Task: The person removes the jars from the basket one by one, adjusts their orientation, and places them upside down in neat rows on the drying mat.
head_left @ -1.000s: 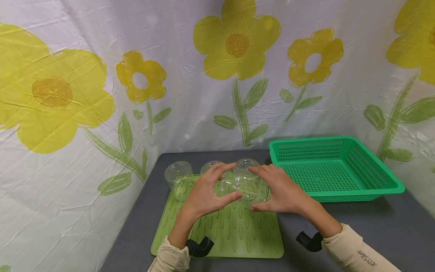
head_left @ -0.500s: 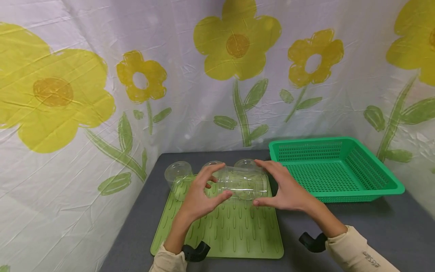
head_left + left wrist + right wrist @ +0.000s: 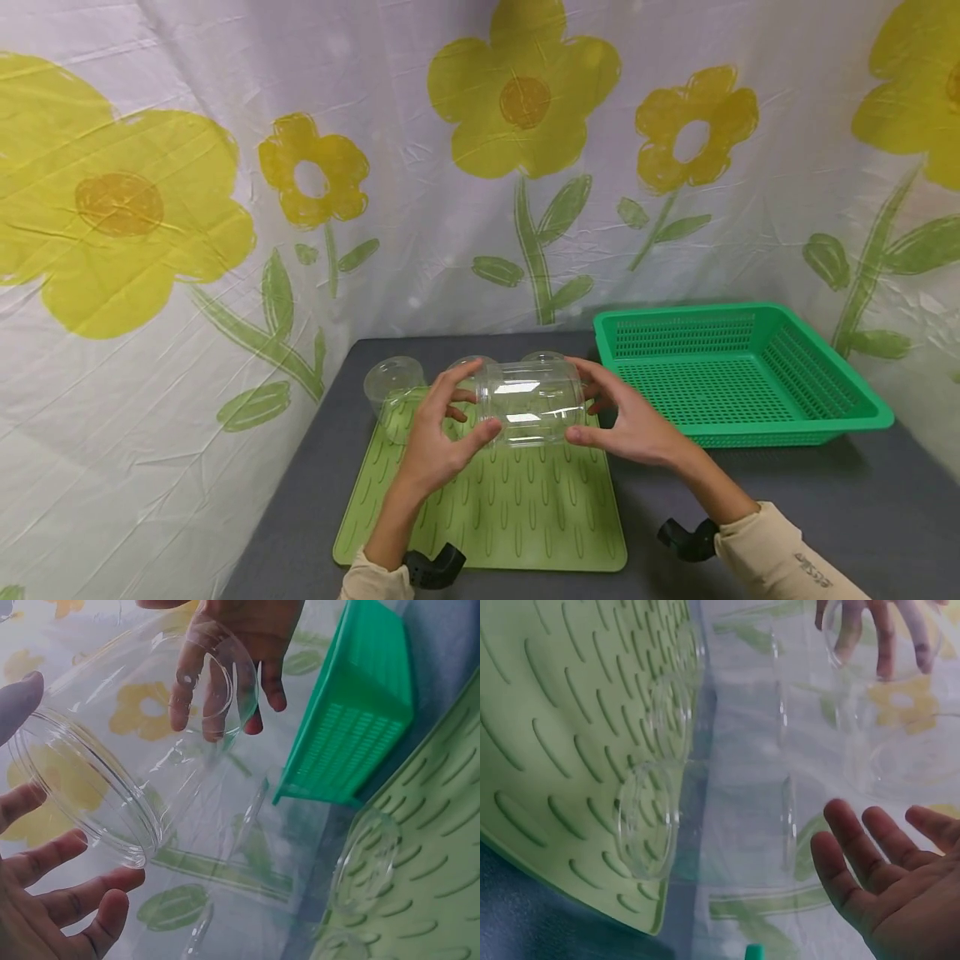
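A clear plastic jar lies sideways in the air above the green ridged mat. My left hand grips its ringed mouth end, thumb in front and fingers spread around the rim, as the left wrist view shows. At the base end, my right hand holds the jar between thumb and fingers; its fingers show through the clear base in the left wrist view. In the right wrist view the right fingers are spread and slightly bent.
Behind the held jar, more clear jars stand along the mat's back edge, one jar at the left and another jar nearest in the right wrist view. A green perforated basket sits at the table's back right, before a flowered curtain.
The jar has turned and swung nearer to level, and it has shifted slightly left. Both hands have moved along with it, their fingers changing place around its ends.
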`<state>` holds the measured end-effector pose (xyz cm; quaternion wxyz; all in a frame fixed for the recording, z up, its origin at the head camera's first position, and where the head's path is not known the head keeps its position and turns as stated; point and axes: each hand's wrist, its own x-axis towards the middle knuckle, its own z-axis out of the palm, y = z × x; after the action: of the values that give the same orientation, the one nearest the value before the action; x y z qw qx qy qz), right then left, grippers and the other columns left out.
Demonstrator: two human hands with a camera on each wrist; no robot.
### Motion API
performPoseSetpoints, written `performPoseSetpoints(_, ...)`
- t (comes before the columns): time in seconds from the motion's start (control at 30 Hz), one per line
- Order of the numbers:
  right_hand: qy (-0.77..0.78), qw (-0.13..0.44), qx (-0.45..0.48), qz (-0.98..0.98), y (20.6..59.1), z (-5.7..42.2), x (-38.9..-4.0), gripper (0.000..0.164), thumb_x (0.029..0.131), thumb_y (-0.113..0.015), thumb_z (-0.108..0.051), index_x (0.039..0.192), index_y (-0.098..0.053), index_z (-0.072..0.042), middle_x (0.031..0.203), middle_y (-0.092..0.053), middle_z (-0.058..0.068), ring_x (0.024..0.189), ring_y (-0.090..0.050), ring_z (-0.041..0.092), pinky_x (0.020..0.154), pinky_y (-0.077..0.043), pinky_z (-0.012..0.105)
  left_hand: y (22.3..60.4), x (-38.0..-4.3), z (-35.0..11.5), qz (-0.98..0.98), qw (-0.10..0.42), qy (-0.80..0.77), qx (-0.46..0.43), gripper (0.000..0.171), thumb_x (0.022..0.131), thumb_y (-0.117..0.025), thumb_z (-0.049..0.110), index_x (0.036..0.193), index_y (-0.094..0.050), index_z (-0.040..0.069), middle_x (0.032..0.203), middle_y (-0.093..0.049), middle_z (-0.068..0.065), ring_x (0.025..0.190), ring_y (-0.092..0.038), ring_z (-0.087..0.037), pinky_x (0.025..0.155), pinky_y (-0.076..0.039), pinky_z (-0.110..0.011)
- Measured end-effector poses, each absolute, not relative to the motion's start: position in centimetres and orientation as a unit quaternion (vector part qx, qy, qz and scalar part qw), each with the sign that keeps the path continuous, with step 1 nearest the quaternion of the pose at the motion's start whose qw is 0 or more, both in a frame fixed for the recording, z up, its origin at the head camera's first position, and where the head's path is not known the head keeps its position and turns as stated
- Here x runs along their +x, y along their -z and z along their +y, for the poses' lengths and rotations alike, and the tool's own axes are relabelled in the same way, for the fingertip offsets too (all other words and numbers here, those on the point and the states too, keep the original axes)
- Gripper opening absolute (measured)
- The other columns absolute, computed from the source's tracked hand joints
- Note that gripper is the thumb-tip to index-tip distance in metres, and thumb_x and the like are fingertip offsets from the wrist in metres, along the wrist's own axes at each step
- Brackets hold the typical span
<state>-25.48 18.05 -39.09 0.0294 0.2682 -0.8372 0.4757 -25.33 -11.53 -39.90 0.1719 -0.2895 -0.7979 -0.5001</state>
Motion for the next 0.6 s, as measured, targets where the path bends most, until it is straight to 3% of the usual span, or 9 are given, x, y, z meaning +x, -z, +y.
performPoseSetpoints(0.2,-0.496,0.031,0.277,-0.822,39.49,17.82,-25.57,0.091,0.089,-0.077,-0.049,0.160,-0.032,-0.013,0.148,-0.047,0.026,0.109,-0.063,0.036,0.086,-0.055,0.045,40.33,-25.19,-11.29,-0.790,0.158,0.514,-0.293,0.072,0.092,-0.072,0.049,0.153,-0.046,0.020,0.152,-0.050,-0.003,0.111,-0.065,-0.020,0.083,-0.056,-0.039)
performPoseSetpoints(0.4,-0.495,0.031,0.270,-0.825,39.46,17.83,-25.57,0.084,0.088,-0.078,-0.040,0.158,-0.035,-0.022,0.146,-0.049,0.021,0.107,-0.063,0.024,0.086,-0.055,0.042,40.61,-25.08,-11.25,-0.791,0.149,0.518,-0.289,0.070,0.093,-0.072,0.045,0.154,-0.044,0.027,0.153,-0.048,-0.004,0.114,-0.064,-0.022,0.084,-0.056,-0.040)
performPoseSetpoints(0.6,-0.504,0.031,0.265,-0.822,39.25,17.90,-25.70,0.082,0.088,-0.079,-0.038,0.157,-0.037,-0.023,0.143,-0.047,0.024,0.107,-0.062,0.031,0.086,-0.055,0.048,40.53,-24.93,-11.24,-0.803,0.125,0.514,-0.274,0.075,0.092,-0.073,0.041,0.157,-0.039,0.027,0.155,-0.045,-0.002,0.122,-0.063,-0.026,0.088,-0.055,-0.043)
